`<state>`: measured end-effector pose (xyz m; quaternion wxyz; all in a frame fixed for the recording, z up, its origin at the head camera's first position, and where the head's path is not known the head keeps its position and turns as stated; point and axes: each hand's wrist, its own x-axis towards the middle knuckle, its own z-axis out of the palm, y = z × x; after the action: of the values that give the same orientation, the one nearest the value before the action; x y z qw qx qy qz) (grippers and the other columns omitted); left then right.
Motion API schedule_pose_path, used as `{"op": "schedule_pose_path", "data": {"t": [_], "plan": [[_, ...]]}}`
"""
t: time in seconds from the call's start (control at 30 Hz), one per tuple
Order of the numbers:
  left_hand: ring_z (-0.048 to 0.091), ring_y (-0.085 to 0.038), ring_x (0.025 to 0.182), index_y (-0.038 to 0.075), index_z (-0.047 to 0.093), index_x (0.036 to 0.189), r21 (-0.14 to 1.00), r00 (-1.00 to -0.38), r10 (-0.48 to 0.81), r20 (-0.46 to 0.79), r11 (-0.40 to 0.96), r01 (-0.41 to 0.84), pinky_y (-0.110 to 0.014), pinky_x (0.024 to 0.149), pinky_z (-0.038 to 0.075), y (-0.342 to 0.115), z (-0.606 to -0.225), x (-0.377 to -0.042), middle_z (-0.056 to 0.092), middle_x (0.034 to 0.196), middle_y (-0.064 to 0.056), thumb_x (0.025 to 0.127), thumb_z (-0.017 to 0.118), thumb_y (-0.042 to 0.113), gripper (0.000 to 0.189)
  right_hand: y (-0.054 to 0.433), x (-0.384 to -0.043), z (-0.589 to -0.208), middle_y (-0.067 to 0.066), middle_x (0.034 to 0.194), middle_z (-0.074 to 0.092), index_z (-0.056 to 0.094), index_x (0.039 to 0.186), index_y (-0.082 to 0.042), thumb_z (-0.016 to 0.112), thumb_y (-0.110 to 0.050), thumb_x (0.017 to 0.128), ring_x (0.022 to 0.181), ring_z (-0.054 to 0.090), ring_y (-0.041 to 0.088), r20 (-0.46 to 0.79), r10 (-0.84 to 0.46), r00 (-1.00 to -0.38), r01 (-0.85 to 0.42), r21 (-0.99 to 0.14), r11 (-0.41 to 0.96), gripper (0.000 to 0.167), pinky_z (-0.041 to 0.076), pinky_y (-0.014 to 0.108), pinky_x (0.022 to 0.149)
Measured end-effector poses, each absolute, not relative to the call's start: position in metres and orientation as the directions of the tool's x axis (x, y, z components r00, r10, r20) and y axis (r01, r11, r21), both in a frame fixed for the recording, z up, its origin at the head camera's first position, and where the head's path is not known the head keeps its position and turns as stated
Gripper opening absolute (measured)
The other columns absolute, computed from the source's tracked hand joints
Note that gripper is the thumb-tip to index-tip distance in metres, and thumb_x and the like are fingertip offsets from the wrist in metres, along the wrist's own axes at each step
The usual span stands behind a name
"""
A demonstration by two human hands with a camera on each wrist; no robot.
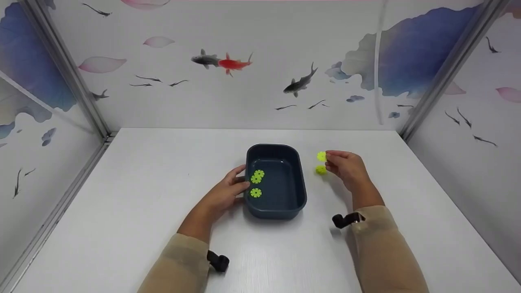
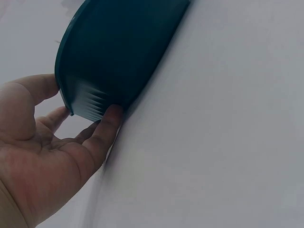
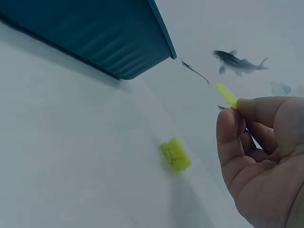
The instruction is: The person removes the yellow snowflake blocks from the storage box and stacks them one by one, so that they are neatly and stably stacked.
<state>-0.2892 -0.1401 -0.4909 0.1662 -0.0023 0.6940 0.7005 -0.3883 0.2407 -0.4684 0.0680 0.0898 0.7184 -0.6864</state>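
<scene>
A dark blue rectangular plastic bin [image 1: 274, 215] stands on the white table. Three yellow-green notched plastic discs [image 1: 255, 193] lie inside it along its left side, two of them overlapping. At that side my left hand [image 1: 222, 195] holds the bin, the thumb at the rim and fingers against the outer wall [image 2: 88, 97]. Right of the bin, my right hand [image 1: 348, 167] pinches one notched disc [image 1: 321, 156] between thumb and fingertips, raised above the table. Below it sits a small stack of such discs [image 3: 176, 154] on the tabletop.
White panels [image 1: 260, 106] printed with fish and petals rise behind the table [image 1: 154, 179] and on both sides, with metal posts [image 1: 443, 69] at the corners. Each sleeve carries a small black wrist device [image 1: 346, 220].
</scene>
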Motion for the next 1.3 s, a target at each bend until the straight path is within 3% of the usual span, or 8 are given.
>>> {"op": "schedule_pose_path", "data": {"t": [0.33,0.6,1.3], "plan": [[0.046,-0.035,0.155,0.035,0.035,0.167,0.971,-0.945,0.224,-0.237,0.024,-0.238,-0.054,0.127,0.041,-0.142,-0.492,-0.29,0.035,0.173,-0.013,0.109,0.061,0.023,0.065,0.251,-0.39,-0.489,0.005,0.128,0.069,0.067,0.142,-0.009,0.067,-0.024,0.107,0.101,0.069,0.012,-0.326,0.089,-0.941,0.335,-0.934,0.127,0.038,0.061,0.021,0.089],[0.045,-0.035,0.156,0.035,0.035,0.167,0.971,-0.945,0.227,-0.237,0.015,-0.24,-0.054,0.128,0.04,-0.142,-0.492,-0.289,0.036,0.172,-0.014,0.108,0.061,0.022,0.066,0.248,-0.389,-0.494,0.007,0.119,0.072,0.068,0.14,-0.006,0.07,-0.021,0.105,0.096,0.068,0.014,-0.323,0.103,-0.941,0.334,-0.933,0.132,0.038,0.061,0.022,0.083],[0.046,-0.035,0.155,0.035,0.035,0.167,0.973,-0.947,0.225,-0.229,0.021,-0.231,-0.054,0.126,0.042,-0.141,-0.49,-0.288,0.036,0.172,-0.012,0.108,0.062,0.024,0.066,0.247,-0.391,-0.497,0.014,0.133,0.063,0.064,0.143,-0.003,0.072,-0.015,0.103,0.095,0.07,0.014,-0.367,0.117,-0.923,0.372,-0.928,0.018,0.042,0.062,0.022,0.088]]}}
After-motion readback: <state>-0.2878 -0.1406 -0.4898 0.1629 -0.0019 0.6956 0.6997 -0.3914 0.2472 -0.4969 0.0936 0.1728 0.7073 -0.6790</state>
